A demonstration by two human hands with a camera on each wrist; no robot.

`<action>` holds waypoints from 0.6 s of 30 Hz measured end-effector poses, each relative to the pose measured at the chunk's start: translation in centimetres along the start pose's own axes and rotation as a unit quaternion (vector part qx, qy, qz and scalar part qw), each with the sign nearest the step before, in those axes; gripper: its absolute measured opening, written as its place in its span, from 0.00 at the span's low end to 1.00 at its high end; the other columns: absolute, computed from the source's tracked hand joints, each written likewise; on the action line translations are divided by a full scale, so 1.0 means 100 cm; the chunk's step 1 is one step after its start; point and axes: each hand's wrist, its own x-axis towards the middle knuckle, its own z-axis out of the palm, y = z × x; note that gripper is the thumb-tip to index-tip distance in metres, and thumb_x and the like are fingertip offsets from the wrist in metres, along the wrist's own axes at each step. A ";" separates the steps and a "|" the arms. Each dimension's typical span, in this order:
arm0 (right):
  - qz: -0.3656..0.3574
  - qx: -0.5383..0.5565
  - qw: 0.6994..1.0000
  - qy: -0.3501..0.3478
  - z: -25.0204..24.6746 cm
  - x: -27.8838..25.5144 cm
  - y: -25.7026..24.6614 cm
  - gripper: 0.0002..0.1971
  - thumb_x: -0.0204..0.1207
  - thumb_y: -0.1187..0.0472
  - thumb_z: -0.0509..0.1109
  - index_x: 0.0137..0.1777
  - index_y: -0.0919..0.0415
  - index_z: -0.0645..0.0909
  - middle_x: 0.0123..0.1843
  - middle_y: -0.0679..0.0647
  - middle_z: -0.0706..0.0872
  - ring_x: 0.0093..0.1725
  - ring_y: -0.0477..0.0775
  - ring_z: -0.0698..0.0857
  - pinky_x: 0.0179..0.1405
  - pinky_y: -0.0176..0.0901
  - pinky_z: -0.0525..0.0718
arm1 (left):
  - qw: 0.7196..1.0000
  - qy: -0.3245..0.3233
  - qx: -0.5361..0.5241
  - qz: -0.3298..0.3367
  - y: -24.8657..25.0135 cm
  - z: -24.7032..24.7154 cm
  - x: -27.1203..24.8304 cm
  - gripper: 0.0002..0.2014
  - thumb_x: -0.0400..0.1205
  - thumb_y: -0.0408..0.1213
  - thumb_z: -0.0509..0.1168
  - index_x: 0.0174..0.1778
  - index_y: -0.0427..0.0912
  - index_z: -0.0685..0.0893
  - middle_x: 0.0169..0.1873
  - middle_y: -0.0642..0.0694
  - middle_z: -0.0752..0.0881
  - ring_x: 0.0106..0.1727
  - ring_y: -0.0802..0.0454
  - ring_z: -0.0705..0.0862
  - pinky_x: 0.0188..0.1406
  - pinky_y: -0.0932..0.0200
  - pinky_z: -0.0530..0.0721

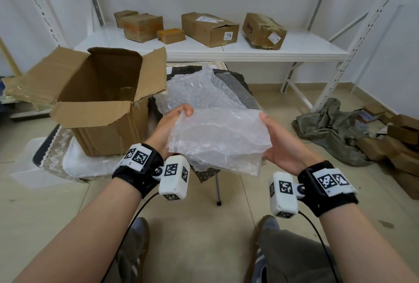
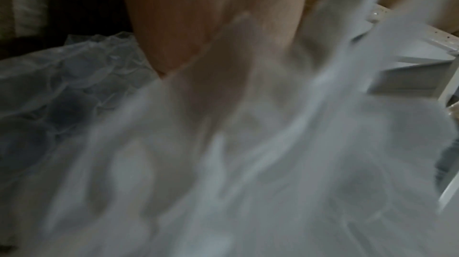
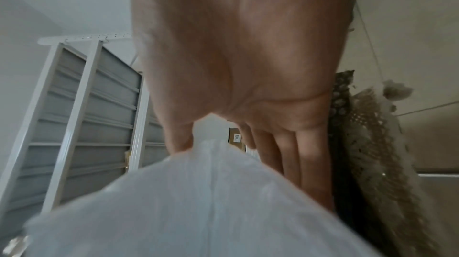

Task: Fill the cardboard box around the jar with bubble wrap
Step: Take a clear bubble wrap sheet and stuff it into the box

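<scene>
An open brown cardboard box [image 1: 102,105] stands at the left with its flaps spread, and a clear glass jar [image 1: 128,92] shows faintly inside. In front of me I hold a folded sheet of bubble wrap [image 1: 217,137] above the stool. My left hand [image 1: 179,117] grips its left edge, thumb on top. The right edge is pinched by my right hand [image 1: 272,133], thumb above and fingers below. The left wrist view shows the blurred bubble wrap [image 2: 248,163] under my left hand [image 2: 198,35]. In the right wrist view my right hand [image 3: 238,84] pinches the bubble wrap [image 3: 186,202].
More bubble wrap [image 1: 197,87] lies on the cloth-covered stool [image 1: 208,173] right of the box. A white shelf [image 1: 249,53] behind carries several closed cardboard boxes [image 1: 208,28]. An olive cloth [image 1: 328,128] and flattened cardboard [image 1: 399,144] lie on the floor at the right.
</scene>
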 end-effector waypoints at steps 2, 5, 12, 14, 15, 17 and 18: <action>0.022 -0.004 1.000 0.007 0.004 -0.001 0.000 0.19 0.87 0.51 0.62 0.73 0.58 0.78 0.61 0.54 0.92 0.57 0.53 0.92 0.44 0.46 0.91 | 0.999 0.023 0.039 0.020 0.004 0.016 -0.010 0.07 0.81 0.32 0.64 0.38 0.44 0.75 0.45 0.42 0.82 0.38 0.47 0.86 0.28 0.60 0.87; 0.020 -0.002 0.999 0.036 0.002 -0.001 -0.002 0.19 0.83 0.65 0.67 0.74 0.64 0.77 0.61 0.59 0.91 0.56 0.57 0.92 0.48 0.48 0.92 | 0.994 0.055 0.083 0.036 0.007 0.039 -0.020 0.12 0.84 0.27 0.58 0.36 0.45 0.77 0.38 0.46 0.84 0.36 0.49 0.86 0.28 0.63 0.85; -0.042 -0.006 0.995 0.091 0.007 -0.016 -0.033 0.27 0.77 0.74 0.70 0.76 0.62 0.75 0.70 0.61 0.86 0.64 0.64 0.89 0.56 0.58 0.91 | 0.997 0.046 0.049 0.034 0.050 0.070 -0.037 0.25 0.87 0.55 0.54 0.73 0.44 0.78 0.67 0.37 0.83 0.68 0.40 0.84 0.64 0.42 0.85; -0.059 -0.039 0.993 0.093 0.017 -0.020 -0.049 0.26 0.76 0.74 0.72 0.74 0.61 0.76 0.69 0.60 0.86 0.64 0.63 0.89 0.60 0.62 0.89 | 0.989 0.030 0.143 0.032 0.067 0.077 -0.043 0.26 0.82 0.56 0.66 0.73 0.47 0.78 0.64 0.42 0.85 0.65 0.43 0.86 0.60 0.45 0.87; -0.067 -0.050 0.992 0.092 0.024 -0.022 -0.058 0.26 0.75 0.74 0.72 0.74 0.61 0.76 0.69 0.60 0.87 0.64 0.63 0.89 0.61 0.63 0.87 | 0.981 0.035 0.185 0.039 0.076 0.078 -0.047 0.24 0.79 0.50 0.72 0.70 0.48 0.80 0.63 0.44 0.86 0.63 0.44 0.87 0.58 0.47 0.88; -0.094 -0.051 0.990 0.088 0.046 -0.026 -0.077 0.24 0.76 0.73 0.72 0.73 0.62 0.78 0.66 0.60 0.88 0.64 0.64 0.89 0.63 0.63 0.87 | 0.973 0.060 0.211 0.066 0.100 0.078 -0.061 0.22 0.76 0.36 0.76 0.66 0.47 0.83 0.59 0.43 0.89 0.58 0.45 0.90 0.51 0.51 0.91; -0.113 -0.041 0.989 0.090 0.058 -0.026 -0.085 0.23 0.77 0.72 0.73 0.72 0.62 0.79 0.65 0.60 0.89 0.63 0.64 0.89 0.62 0.62 0.87 | 0.973 0.071 0.205 0.079 0.113 0.076 -0.069 0.22 0.76 0.31 0.76 0.66 0.44 0.84 0.57 0.42 0.90 0.56 0.45 0.90 0.50 0.53 0.91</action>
